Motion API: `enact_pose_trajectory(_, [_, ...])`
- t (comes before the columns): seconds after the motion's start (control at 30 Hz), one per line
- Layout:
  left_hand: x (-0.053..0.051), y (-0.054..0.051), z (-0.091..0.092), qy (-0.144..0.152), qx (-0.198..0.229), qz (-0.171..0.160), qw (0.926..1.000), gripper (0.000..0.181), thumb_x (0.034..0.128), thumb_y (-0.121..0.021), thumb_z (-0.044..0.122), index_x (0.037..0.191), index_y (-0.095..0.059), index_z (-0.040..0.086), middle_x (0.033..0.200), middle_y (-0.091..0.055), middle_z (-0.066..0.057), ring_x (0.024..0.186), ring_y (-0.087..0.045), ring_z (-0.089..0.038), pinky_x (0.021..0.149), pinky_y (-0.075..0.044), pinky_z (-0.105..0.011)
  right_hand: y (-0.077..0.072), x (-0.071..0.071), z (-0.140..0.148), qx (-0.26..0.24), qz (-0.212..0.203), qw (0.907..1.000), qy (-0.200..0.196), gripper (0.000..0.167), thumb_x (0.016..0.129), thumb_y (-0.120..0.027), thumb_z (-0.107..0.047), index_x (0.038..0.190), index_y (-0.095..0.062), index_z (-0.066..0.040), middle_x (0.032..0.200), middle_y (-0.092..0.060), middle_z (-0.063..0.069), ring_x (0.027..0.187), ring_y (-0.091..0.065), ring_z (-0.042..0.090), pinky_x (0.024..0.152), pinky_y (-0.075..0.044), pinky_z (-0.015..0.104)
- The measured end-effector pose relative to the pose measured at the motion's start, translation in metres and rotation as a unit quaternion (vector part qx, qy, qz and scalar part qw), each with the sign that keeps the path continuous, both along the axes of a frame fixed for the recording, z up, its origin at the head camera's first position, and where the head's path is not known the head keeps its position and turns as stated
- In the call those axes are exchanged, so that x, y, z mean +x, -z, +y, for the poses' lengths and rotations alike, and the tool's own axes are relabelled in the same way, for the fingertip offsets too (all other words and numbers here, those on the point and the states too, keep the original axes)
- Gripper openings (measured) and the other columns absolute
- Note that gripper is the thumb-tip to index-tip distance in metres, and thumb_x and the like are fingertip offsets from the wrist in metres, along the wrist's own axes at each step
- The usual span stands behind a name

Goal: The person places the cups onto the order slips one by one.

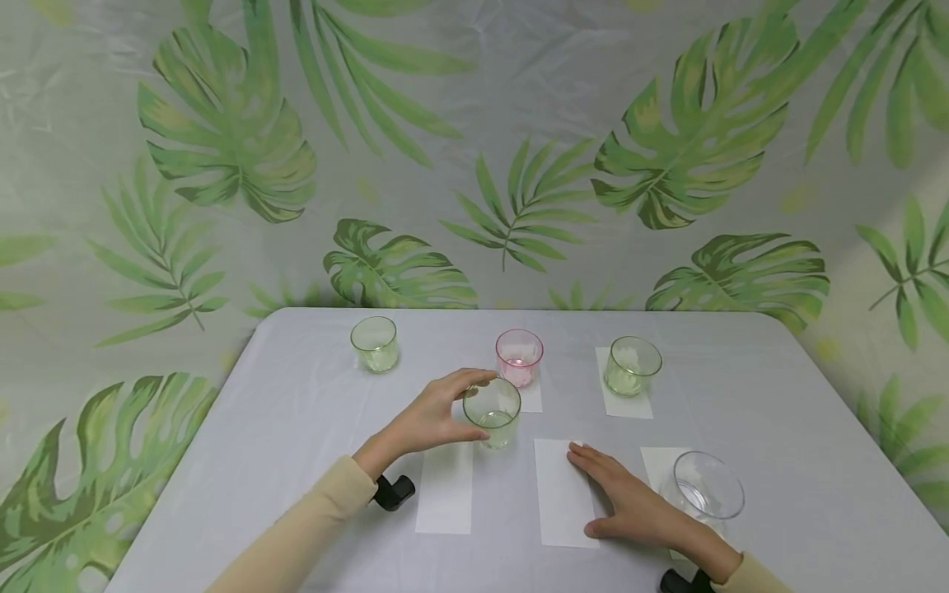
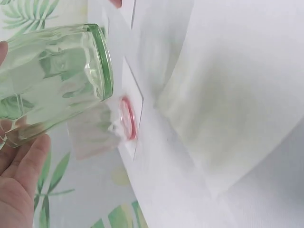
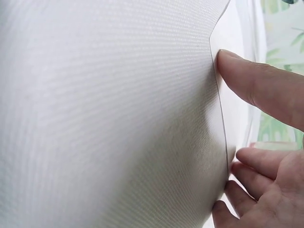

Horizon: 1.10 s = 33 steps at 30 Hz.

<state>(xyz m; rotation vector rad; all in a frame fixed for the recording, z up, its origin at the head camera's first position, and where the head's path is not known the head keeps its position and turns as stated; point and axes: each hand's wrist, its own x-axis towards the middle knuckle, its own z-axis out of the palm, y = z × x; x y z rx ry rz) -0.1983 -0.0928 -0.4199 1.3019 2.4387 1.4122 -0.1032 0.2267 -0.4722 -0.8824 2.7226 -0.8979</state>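
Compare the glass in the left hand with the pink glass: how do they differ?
The held glass is green-tinted with a green rim; the pink glass has a pink tint and rim. The left hand grips the held glass clear of the table, while the pink glass stands on white paper. Both are see-through and open-topped.

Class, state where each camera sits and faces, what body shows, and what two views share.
Head: on the head, facing forward and down at the table; left hand, right hand and sleeves show.
Left wrist: worn there, facing the held green glass; that hand shows partly.
Right wrist: worn there, facing table and paper; that hand shows partly.
Shared: head and left wrist show the pink glass.
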Motion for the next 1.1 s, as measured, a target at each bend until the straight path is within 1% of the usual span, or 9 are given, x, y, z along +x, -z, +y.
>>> enact_pose_trajectory(0.13, [0.004,0.006,0.011,0.02,-0.001,0.005,0.9998,0.072,0.0746,-0.082,0.008,0.136,-0.046,-0.001,0.134,-0.05,-0.016,0.122,-0.049,-0.026,0.099,-0.044,-0.034,0.0,0.0,-0.001,0.0,-0.002,1.0,0.001,0.089,0.069,-0.082,-0.025,0.142,-0.038,0.003,0.148,-0.035,0.017,0.133,-0.03,0.041,0.103,-0.035,0.049])
enact_pose_trajectory(0.27, [0.008,0.009,0.023,0.034,-0.006,0.007,0.9994,0.073,0.0739,-0.083,0.008,0.136,-0.046,-0.003,0.135,-0.05,-0.013,0.12,-0.051,-0.026,0.098,-0.045,-0.029,0.0,0.0,-0.001,0.002,-0.004,1.0,0.005,0.09,0.069,-0.082,-0.026,0.142,-0.039,0.004,0.148,-0.035,0.017,0.134,-0.03,0.042,0.102,-0.035,0.055])
enact_pose_trajectory(0.37, [0.013,0.011,0.032,0.047,-0.014,0.009,0.9987,0.074,0.074,-0.084,0.01,0.136,-0.045,-0.004,0.134,-0.05,-0.014,0.119,-0.052,-0.028,0.098,-0.045,-0.028,0.0,-0.001,-0.001,0.006,0.0,1.0,0.006,0.091,0.069,-0.083,-0.027,0.142,-0.039,0.005,0.148,-0.035,0.018,0.133,-0.03,0.042,0.1,-0.035,0.058])
enact_pose_trajectory(0.53, [0.018,0.015,0.046,0.067,-0.025,0.021,0.9972,0.075,0.0737,-0.084,0.012,0.136,-0.046,-0.002,0.132,-0.052,-0.015,0.117,-0.053,-0.03,0.097,-0.045,-0.026,0.002,-0.002,0.0,0.012,0.006,0.9999,0.003,0.091,0.07,-0.082,-0.03,0.142,-0.039,0.003,0.148,-0.035,0.017,0.133,-0.031,0.042,0.099,-0.036,0.058])
enact_pose_trajectory(0.6, [0.02,0.016,0.051,0.073,-0.029,0.024,0.9966,0.075,0.0737,-0.084,0.013,0.136,-0.046,-0.001,0.132,-0.052,-0.014,0.118,-0.053,-0.027,0.097,-0.044,-0.024,0.002,-0.003,0.0,0.013,0.0,0.9999,0.005,0.09,0.07,-0.081,-0.032,0.142,-0.039,0.004,0.148,-0.035,0.018,0.133,-0.031,0.043,0.099,-0.036,0.059])
enact_pose_trajectory(0.73, [0.024,0.019,0.059,0.085,-0.034,0.027,0.9955,0.075,0.0736,-0.084,0.013,0.136,-0.046,-0.001,0.132,-0.051,-0.014,0.118,-0.052,-0.023,0.097,-0.043,-0.021,0.0,-0.003,0.0,0.019,-0.02,0.9995,0.016,0.09,0.071,-0.081,-0.034,0.139,-0.039,0.008,0.145,-0.035,0.025,0.132,-0.03,0.046,0.099,-0.033,0.063])
enact_pose_trajectory(0.83, [0.027,0.02,0.064,0.092,-0.042,0.031,0.9944,0.075,0.0741,-0.084,0.015,0.136,-0.045,-0.002,0.133,-0.051,-0.014,0.12,-0.051,-0.019,0.097,-0.042,-0.02,0.0,-0.003,0.0,0.019,-0.026,0.9993,0.02,0.093,0.07,-0.082,-0.033,0.14,-0.037,0.01,0.144,-0.034,0.03,0.131,-0.031,0.048,0.098,-0.033,0.064])
enact_pose_trajectory(0.93, [0.029,0.02,0.069,0.098,-0.048,0.03,0.9936,0.075,0.0747,-0.084,0.015,0.137,-0.045,-0.001,0.134,-0.051,-0.012,0.122,-0.049,-0.015,0.098,-0.041,-0.019,-0.001,-0.004,0.0,0.013,-0.023,0.9995,0.019,0.097,0.07,-0.082,-0.033,0.142,-0.034,0.01,0.144,-0.033,0.031,0.13,-0.032,0.048,0.097,-0.034,0.064])
enact_pose_trajectory(1.1, [0.033,0.022,0.076,0.108,-0.052,0.039,0.992,0.075,0.0745,-0.084,0.015,0.137,-0.044,-0.001,0.133,-0.051,-0.013,0.12,-0.051,-0.02,0.098,-0.04,-0.018,-0.001,-0.004,0.001,0.007,-0.018,0.9997,0.017,0.1,0.07,-0.082,-0.033,0.143,-0.031,0.01,0.144,-0.033,0.031,0.129,-0.034,0.046,0.097,-0.035,0.063])
